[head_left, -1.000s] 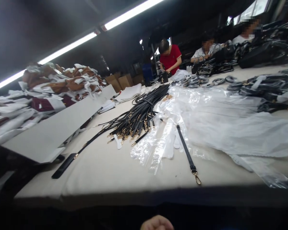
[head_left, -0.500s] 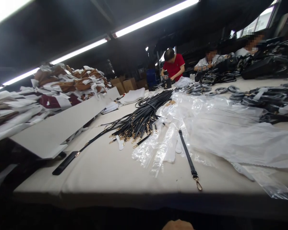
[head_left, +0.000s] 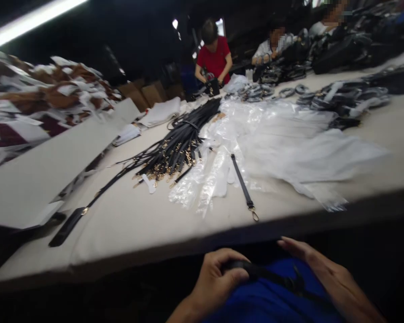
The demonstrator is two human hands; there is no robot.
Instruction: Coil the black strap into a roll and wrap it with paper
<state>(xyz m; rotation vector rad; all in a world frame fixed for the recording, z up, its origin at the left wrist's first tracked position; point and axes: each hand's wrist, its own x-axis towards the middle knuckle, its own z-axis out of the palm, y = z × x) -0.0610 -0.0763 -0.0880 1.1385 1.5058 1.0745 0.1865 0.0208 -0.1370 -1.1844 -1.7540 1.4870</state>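
Note:
Below the table's front edge, my left hand point(head_left: 218, 278) is closed around a black strap point(head_left: 272, 274), thumb and fingers pinching its end. The strap runs right across a blue garment point(head_left: 265, 298) toward my right hand point(head_left: 326, 273), whose fingers are stretched out with the palm beside the strap. On the table point(head_left: 121, 229) lies a single short black strap point(head_left: 241, 181) with a gold clasp. Left of it is a big bundle of black straps point(head_left: 185, 134) with gold clasps. Clear plastic bags point(head_left: 208, 179) lie between them.
White sheets and plastic point(head_left: 289, 152) spread over the table's right half, with coiled black straps point(head_left: 343, 98) behind. A long white board point(head_left: 60, 166) stands at the left before piled brown pieces point(head_left: 63, 89). A person in red point(head_left: 215, 56) and others work at the back.
The view has tilted down and shifted. Both hands are now in view with a black strap; before, only a small part of one hand showed at the bottom edge.

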